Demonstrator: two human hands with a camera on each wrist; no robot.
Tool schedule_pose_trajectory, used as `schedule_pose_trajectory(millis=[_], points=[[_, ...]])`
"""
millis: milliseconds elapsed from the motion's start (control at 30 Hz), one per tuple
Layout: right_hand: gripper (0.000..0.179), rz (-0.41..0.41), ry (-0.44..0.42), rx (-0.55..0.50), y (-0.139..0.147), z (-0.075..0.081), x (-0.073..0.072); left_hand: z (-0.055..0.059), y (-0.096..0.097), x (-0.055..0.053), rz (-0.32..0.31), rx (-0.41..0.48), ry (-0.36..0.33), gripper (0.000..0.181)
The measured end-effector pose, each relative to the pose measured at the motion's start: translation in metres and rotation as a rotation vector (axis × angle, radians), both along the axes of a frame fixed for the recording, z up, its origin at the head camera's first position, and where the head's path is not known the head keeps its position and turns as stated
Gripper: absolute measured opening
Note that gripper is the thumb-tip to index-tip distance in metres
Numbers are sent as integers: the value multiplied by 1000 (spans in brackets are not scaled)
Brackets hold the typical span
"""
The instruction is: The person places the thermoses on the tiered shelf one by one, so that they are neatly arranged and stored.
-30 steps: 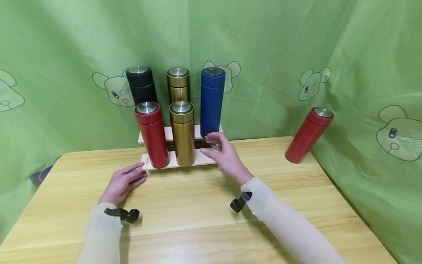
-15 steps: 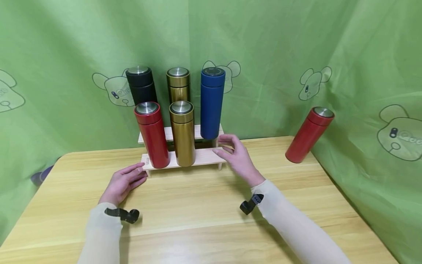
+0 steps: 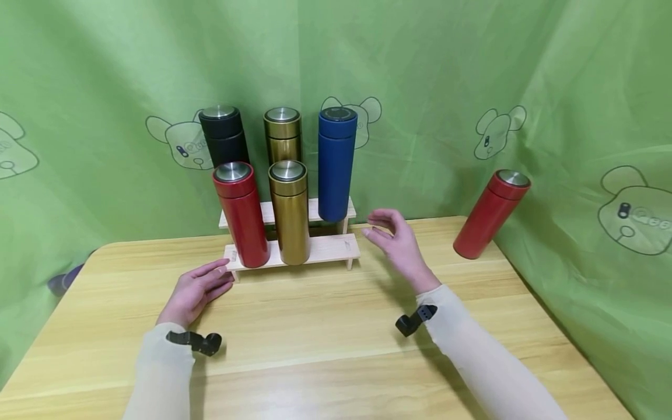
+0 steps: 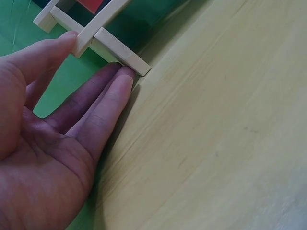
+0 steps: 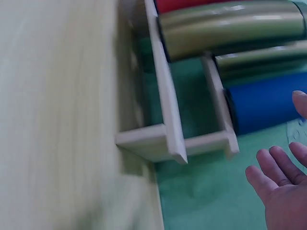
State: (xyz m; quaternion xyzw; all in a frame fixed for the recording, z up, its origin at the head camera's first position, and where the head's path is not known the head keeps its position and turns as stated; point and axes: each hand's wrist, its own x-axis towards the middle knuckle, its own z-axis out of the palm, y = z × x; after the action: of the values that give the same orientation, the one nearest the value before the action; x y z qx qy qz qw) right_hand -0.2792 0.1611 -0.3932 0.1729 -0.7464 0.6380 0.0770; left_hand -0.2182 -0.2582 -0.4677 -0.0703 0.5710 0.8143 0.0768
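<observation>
A two-step wooden rack (image 3: pixel 336 248) carries vacuum flasks standing upright. On its lower step are a red flask (image 3: pixel 242 219) and a gold flask (image 3: pixel 290 216). A black flask (image 3: pixel 224 137), another gold flask (image 3: pixel 283 133) and a blue flask (image 3: pixel 336 166) stand on the upper step. My left hand (image 3: pixel 196 291) rests at the rack's left end, its fingers fairly straight; in the left wrist view the thumb (image 4: pixel 53 50) meets the step's end, with fingertips beside a leg. To the right of the rack, my right hand (image 3: pixel 399 245) is in the air, fingers loosely bent, holding nothing.
One more red flask (image 3: pixel 490 216) stands on the table (image 3: pixel 315 338) at the back right, near the green curtain (image 3: pixel 430 146) printed with bear heads. Beyond the table's left edge a dark purple object (image 3: pixel 65 281) shows partly.
My right hand has come away from the base of the blue flask and moved right, clear of the rack. My left hand has stayed at the rack's left end.
</observation>
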Motion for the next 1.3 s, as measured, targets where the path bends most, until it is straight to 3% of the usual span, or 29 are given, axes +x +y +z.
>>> schedule_pose_trajectory(millis=[533,900,1300], points=[[50,-114,41,10,35,12,-9,1,-1,-1,16,18,11,23],[50,-146,31,9,50,9,-4,1,2,2,45,31,20,35],[48,-232,48,28,72,15,-2,2,3,1,54,43,16,24]])
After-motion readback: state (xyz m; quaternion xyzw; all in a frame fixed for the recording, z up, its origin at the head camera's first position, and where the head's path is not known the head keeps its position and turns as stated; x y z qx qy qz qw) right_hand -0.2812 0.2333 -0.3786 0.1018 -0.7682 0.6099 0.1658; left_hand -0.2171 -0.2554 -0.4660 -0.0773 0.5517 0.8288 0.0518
